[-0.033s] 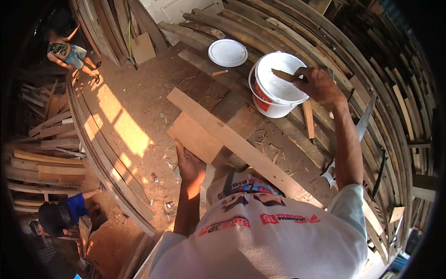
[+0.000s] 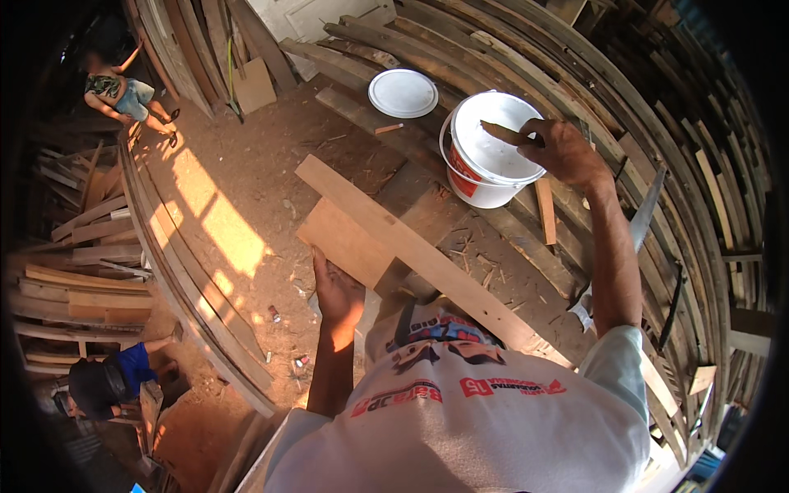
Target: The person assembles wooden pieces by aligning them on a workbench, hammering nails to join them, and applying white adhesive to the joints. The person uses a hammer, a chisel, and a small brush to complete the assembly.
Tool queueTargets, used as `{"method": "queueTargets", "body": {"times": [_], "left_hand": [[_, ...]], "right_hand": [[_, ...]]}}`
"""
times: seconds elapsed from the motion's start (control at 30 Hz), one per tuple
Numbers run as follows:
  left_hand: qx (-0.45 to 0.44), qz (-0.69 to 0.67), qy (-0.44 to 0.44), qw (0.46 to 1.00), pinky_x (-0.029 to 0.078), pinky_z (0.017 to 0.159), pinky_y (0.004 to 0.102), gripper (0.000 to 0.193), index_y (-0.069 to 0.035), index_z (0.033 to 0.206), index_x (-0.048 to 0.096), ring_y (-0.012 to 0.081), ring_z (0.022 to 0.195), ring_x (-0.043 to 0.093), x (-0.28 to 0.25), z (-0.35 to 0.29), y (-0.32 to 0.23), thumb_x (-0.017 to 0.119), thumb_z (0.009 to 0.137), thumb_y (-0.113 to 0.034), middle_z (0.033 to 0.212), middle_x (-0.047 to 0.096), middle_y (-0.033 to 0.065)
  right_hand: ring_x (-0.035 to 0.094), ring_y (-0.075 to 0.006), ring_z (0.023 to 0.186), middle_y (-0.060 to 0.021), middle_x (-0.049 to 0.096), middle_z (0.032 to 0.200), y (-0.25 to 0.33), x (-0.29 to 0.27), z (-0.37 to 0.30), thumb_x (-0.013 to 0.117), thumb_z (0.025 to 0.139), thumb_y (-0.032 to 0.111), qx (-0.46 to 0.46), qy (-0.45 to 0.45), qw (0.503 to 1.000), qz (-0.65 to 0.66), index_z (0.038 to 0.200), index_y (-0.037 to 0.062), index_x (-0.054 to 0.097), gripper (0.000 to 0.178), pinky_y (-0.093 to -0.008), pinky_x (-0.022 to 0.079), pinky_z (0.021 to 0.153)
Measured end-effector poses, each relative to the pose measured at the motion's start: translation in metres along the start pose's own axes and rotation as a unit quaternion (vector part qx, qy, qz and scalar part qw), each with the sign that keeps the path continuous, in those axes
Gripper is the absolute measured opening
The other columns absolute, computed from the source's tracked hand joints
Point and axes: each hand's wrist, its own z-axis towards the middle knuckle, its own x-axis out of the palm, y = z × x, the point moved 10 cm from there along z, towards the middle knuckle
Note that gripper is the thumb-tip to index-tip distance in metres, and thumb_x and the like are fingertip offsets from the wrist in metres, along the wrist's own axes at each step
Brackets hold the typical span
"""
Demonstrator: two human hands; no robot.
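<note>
We noted a thin brown wooden stick [image 2: 503, 133], right hand [image 2: 567, 152] closed around it over the white bucket [image 2: 485, 164], tip pointing left, axis near level, left hand [image 2: 337, 292] flat, open on the board [image 2: 349, 242].

A round white lid [image 2: 403, 93] lies flat on the dark planks [image 2: 362, 49] at the top. Sun makes a bright patch [image 2: 218, 218] on the dirt floor [image 2: 271, 156]. Two other people are at the left, one in blue [image 2: 115, 380], one farther off [image 2: 123, 94]. Curved wood strips [image 2: 193, 287] lie between them
</note>
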Motion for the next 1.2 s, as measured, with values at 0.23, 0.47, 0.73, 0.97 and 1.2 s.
{"method": "queueTargets", "body": {"times": [0.23,0.47,0.73,0.97,1.2], "left_hand": [[0.014,0.042,0.021,0.999,0.041,0.121,0.0495,0.07,-0.01,0.164,0.042,0.029,0.15,0.051,0.015,0.01,0.002,0.04,0.115,-0.06,0.163,0.053,0.0111],[-0.014,0.035,0.049,0.998,0.039,0.121,0.0561,0.085,-0.009,0.163,0.044,0.0345,0.15,0.049,0.025,0.012,-0.002,0.038,0.109,-0.074,0.163,0.051,0.0139],[-0.111,-0.062,0.183,0.975,0.024,0.13,0.0574,0.105,-0.012,0.171,0.035,0.0343,0.16,0.035,0.048,0.047,0.007,0.026,0.1,-0.09,0.172,0.041,0.0145],[-0.166,-0.309,0.268,0.897,0.032,0.127,0.055,0.086,-0.007,0.166,0.043,0.0351,0.158,0.037,0.057,0.069,-0.005,0.045,0.105,-0.067,0.172,0.041,0.015],[-0.104,-0.079,0.292,0.948,0.032,0.127,0.0571,0.08,-0.008,0.165,0.04,0.0344,0.155,0.042,0.071,0.078,-0.013,0.051,0.101,-0.055,0.167,0.047,0.014]], "right_hand": [[0.077,-0.0374,0.095,-0.0229,0.079,0.106,-0.012,0.0,0.007,0.066,0.107,0.019,-0.053,-0.049,0.997,0.003,0.12,0.0029,0.078,0.025,-0.0481,0.059,0.088],[0.077,-0.0382,0.094,-0.0225,0.079,0.104,-0.002,0.003,0.01,0.062,0.109,0.02,-0.007,-0.011,1.0,-0.013,0.122,0.0032,0.078,0.027,-0.049,0.059,0.087],[0.077,-0.0325,0.095,-0.0194,0.08,0.103,0.009,0.045,0.024,0.066,0.1,0.019,0.0,0.107,0.994,-0.038,0.116,0.0039,0.081,0.027,-0.0469,0.058,0.091],[0.061,-0.0182,0.073,-0.0093,0.072,0.083,-0.015,0.011,-0.012,0.065,0.105,0.021,0.061,-0.033,0.995,0.069,0.112,-0.0032,0.079,0.029,-0.0375,0.051,0.071],[0.066,-0.0144,0.077,-0.0065,0.075,0.086,-0.023,0.027,-0.052,0.068,0.109,0.027,0.102,-0.101,0.957,0.253,0.114,-0.0022,0.079,0.032,-0.0352,0.055,0.075]]}}
